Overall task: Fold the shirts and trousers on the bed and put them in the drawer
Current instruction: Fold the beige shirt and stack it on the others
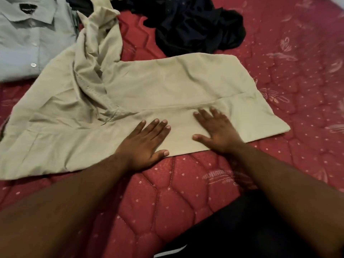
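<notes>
**Hands flatten beige garment on bed**

Palms down, the left hand (143, 144) and right hand (216, 130) press the beige garment (167, 86) with fingers straight and spread. Thin, limp and creased, it should fold easily if taken by its edges. Beyond it on the red mattress (297, 71): a folded pale shirt (28, 43) and a dark heap (195, 25).

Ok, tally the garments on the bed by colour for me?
Beige: 1, the beige garment, spread out under both hands
Pale blue: 1, the folded shirt
Dark: 1 crumpled dark heap; pieces in it cannot be told
Total: 3
</notes>
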Demonstrator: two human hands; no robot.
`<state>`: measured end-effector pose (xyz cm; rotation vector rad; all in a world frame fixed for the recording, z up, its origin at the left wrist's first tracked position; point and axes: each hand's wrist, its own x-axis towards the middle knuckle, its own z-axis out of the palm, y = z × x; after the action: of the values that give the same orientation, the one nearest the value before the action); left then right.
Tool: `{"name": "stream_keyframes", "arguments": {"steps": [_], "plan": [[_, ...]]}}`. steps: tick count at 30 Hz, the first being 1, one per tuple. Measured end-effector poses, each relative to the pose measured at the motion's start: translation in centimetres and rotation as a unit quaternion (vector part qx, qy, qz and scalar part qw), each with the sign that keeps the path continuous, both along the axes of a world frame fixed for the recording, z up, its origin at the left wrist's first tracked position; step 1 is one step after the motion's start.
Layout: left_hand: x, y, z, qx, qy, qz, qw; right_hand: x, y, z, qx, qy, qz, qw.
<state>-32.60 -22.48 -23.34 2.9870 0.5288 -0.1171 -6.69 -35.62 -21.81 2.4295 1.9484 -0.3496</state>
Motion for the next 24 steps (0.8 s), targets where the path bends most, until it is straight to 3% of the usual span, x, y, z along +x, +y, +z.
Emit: {"name": "stream_keyframes", "arguments": {"steps": [4,6,10,12,14,16,17,19,21,23,24], "plan": [[1.3,0.8,2.0,-0.003,0.026,-0.004,1.000,10.9,-5.6,1.8,-0.046,-0.030,-0.146,0.988],[3.8,0.5,3.2,0.021,-0.002,-0.003,1.000,10.7,-5.5,2.4,-0.045,-0.070,-0.183,0.980],[7.8,-2.0,1.5,0.011,0.022,0.007,1.000,2.8,-1.4,1.0,-0.001,-0.002,0.028,1.000],[7.9,-2.3,0.2,0.015,0.015,0.012,1.000,5.6,-2.3,0.5,-0.011,-0.005,0.055,0.998],[7.6,-1.7,-0.2,0.020,0.002,-0.001,1.000,12.4,-5.2,0.5,-0.006,-0.027,-0.073,0.997],[7.6,-1.6,-0.4,0.031,-0.003,-0.002,1.000,17.4,-7.8,2.1,-0.044,-0.088,-0.210,0.973],[7.8,-1.8,-0.4,0.031,0.002,-0.002,1.000,17.7,-7.8,2.7,-0.059,-0.118,-0.232,0.964],[7.9,-2.0,-0.6,0.034,0.009,-0.011,0.999,12.9,-4.9,2.4,-0.004,-0.134,-0.172,0.976],[7.8,-2.0,-1.0,0.043,-0.003,-0.009,0.999,5.2,-1.4,0.6,0.044,-0.058,-0.052,0.996],[7.6,-2.0,-0.8,0.048,-0.007,-0.002,0.999,1.4,0.1,-1.1,0.023,0.002,0.033,0.999],[7.4,-1.9,-0.7,0.044,-0.003,-0.003,0.999,2.1,-0.3,-1.2,0.016,0.011,0.026,0.999]]}}
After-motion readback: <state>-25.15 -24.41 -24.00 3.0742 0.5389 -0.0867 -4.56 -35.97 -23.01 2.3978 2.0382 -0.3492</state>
